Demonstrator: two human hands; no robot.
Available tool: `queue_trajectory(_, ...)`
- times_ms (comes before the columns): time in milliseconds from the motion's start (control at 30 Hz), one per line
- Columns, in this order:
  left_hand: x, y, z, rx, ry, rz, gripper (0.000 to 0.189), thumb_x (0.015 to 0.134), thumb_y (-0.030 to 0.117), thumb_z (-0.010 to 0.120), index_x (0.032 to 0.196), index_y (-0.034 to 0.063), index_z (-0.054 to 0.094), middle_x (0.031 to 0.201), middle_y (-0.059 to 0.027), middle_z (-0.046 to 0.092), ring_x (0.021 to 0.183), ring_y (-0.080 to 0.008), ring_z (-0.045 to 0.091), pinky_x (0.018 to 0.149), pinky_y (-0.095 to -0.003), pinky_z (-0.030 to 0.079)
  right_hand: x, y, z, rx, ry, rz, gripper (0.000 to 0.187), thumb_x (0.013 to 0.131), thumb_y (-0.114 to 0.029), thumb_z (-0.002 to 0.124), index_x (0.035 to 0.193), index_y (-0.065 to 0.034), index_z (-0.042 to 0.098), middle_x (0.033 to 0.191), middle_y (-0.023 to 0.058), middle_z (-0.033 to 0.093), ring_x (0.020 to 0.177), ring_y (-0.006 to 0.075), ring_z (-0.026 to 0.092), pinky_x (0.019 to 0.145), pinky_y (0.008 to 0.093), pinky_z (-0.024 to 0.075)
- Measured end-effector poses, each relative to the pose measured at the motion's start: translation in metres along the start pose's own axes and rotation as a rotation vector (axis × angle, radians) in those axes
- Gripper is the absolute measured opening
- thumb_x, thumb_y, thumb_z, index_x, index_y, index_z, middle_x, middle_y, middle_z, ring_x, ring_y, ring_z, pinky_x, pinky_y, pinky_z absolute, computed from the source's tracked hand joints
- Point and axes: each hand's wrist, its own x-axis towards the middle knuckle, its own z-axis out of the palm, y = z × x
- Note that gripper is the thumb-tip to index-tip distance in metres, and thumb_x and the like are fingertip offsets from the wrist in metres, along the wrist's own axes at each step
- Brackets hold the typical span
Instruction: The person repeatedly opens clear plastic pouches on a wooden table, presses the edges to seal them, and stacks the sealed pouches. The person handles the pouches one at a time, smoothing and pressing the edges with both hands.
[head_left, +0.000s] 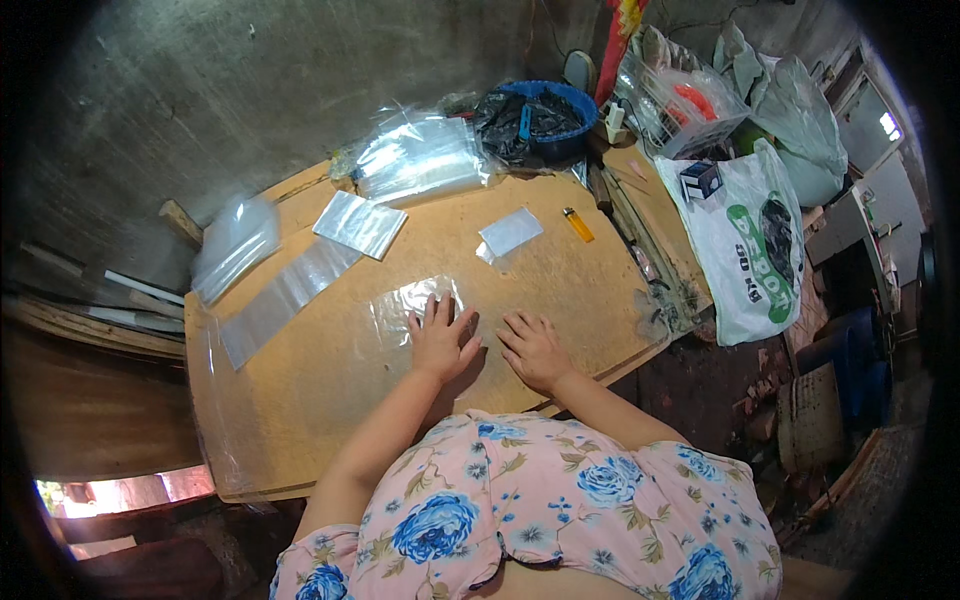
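Note:
My left hand (442, 337) lies palm down with its fingers apart, over the near right part of a clear plastic sheet (390, 311) on the wooden tabletop (322, 397). To its right, my right hand (534, 351) rests on the bare wood, fingers spread, holding nothing. Beyond my hands lies a small stack of clear plastic pieces (511, 231), with a yellow lighter (578, 225) to its right. Up and left, a folded stack of plastic bags (360, 223) overlaps the end of a long translucent plastic strip (289, 300).
Large clear plastic sheets (424, 154) lie at the table's back edge, beside a blue basin (581, 112) lined with a black bag. Another pile of clear plastic (236, 247) sits at the left edge. On the right are a printed white bag (739, 247), a small dark box (700, 181) and a plastic basket (709, 127).

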Motion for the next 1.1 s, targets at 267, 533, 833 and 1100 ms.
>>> queue_trajectory(267, 0.002, 0.005, 0.005, 0.000, -0.013, -0.075, 0.056, 0.078, 0.045, 0.057, 0.130, 0.0270, 0.047, 0.145, -0.0152, 0.026, 0.133, -0.0385, 0.021, 0.101, -0.0633, 0.015, -0.005, 0.002, 0.002, -0.031, 0.075, -0.012, 0.036, 0.085, -0.028, 0.053, 0.118, -0.0135, 0.058, 0.131, 0.0096, 0.047, 0.123, 0.0292, 0.038, 0.100, 0.0491, 0.0272)
queue_trajectory(533, 0.002, 0.010, -0.002, 0.043, -0.086, -0.105, 0.061, 0.080, 0.049, 0.054, 0.135, 0.0265, 0.041, 0.148, -0.0111, 0.021, 0.137, -0.0340, 0.015, 0.104, -0.0606, 0.013, -0.008, 0.003, 0.000, 0.025, 0.131, -0.023, 0.030, 0.082, -0.023, 0.057, 0.108, -0.0094, 0.062, 0.124, 0.0096, 0.052, 0.118, 0.0281, 0.043, 0.098, 0.0436, 0.0314)
queue_trajectory(833, 0.001, 0.009, -0.002, 0.062, -0.074, -0.092, 0.061, 0.080, 0.049, 0.053, 0.135, 0.0271, 0.041, 0.148, -0.0114, 0.021, 0.137, -0.0336, 0.016, 0.104, -0.0607, 0.012, 0.000, 0.037, 0.008, 0.264, 0.502, 0.399, 0.024, 0.076, -0.008, 0.058, 0.100, -0.0039, 0.062, 0.108, 0.0124, 0.060, 0.104, 0.0308, 0.053, 0.090, 0.0400, 0.0412)
queue_trajectory(1100, 0.002, 0.006, 0.003, 0.093, -0.043, -0.081, 0.073, 0.078, 0.049, 0.055, 0.140, 0.0178, 0.031, 0.147, -0.0119, 0.024, 0.136, -0.0341, 0.018, 0.104, -0.0595, 0.014, 0.069, 0.012, 0.002, 0.195, 0.118, -0.017, 0.032, 0.073, -0.012, 0.064, 0.104, -0.0098, 0.062, 0.108, 0.0130, 0.060, 0.105, 0.0314, 0.053, 0.088, 0.0406, 0.0428)
